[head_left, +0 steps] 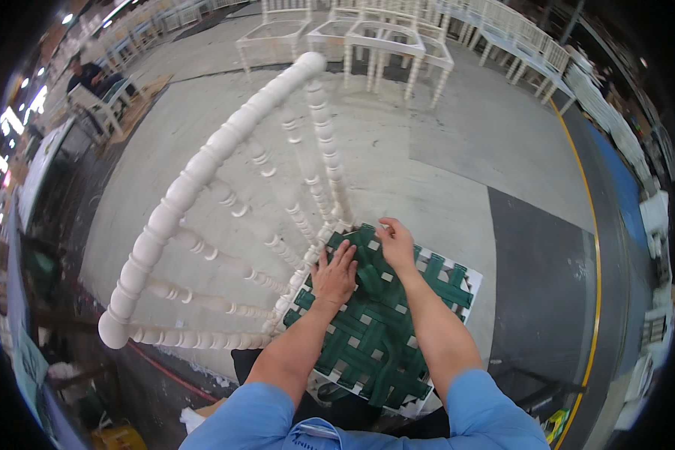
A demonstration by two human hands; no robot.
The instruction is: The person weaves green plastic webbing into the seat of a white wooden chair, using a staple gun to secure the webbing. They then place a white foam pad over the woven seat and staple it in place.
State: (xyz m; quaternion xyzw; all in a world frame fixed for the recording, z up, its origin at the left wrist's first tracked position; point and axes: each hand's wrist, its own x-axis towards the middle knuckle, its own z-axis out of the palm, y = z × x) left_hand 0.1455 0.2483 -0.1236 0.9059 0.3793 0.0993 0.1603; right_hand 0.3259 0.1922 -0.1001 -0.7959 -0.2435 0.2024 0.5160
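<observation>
A white chair with turned, beaded spindles [225,146] lies in front of me, its backrest on the left. Green webbing straps [352,341] cross over and under each other on its seat frame [469,283]. My left hand [334,279] rests flat on the webbing near the backrest side, its fingers spread. My right hand [396,244] is over the far edge of the seat, fingers curled in. What sits between those fingertips, if anything, is hidden. A loose loop of green strap [369,277] rises from the weave between my hands.
Several white chair frames [382,37] stand on the grey floor at the back, with more rows at far right. At far left a person [90,79] sits by a white chair [112,105]. A dark floor mat [540,277] lies right, beside a yellow line [597,277].
</observation>
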